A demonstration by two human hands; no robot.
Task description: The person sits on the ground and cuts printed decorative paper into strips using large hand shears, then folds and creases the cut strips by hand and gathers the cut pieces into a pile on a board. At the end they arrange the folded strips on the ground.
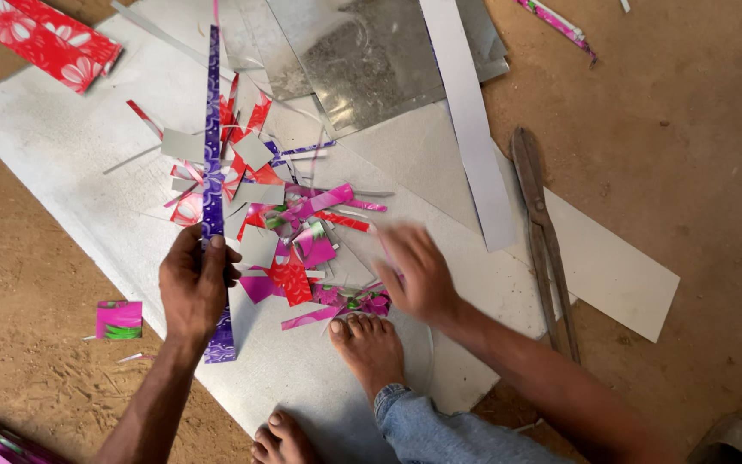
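Dozens of cut scraps (289, 232), red, pink and grey, lie heaped on a large pale sheet (62, 146) spread over the dirt floor (689, 172). Duller metal sheets (371, 60) overlap at the sheet's far end, and a long grey strip (472, 129) runs down beside them. Rusty long-handled shears (544, 232) rest to the right, partly on a white card (620, 275). A red flowered piece (45, 34) lies at the upper left, a small pink and green scrap (119, 319) on the dirt at the left. One bare foot (369, 344) stands on the sheet's near edge, just below the heap.

A long, narrow purple strip (212, 129), patterned and glossy, reaches from near the top of the view down past the wrist. The left hand (195, 288) is closed around its lower part, thumb on top; a short end juts out below the grip, the long part lies across the scraps.

The right hand (418, 271) is blurred over the heap's right edge, fingers seemingly spread and loose; whether it holds anything I cannot tell.
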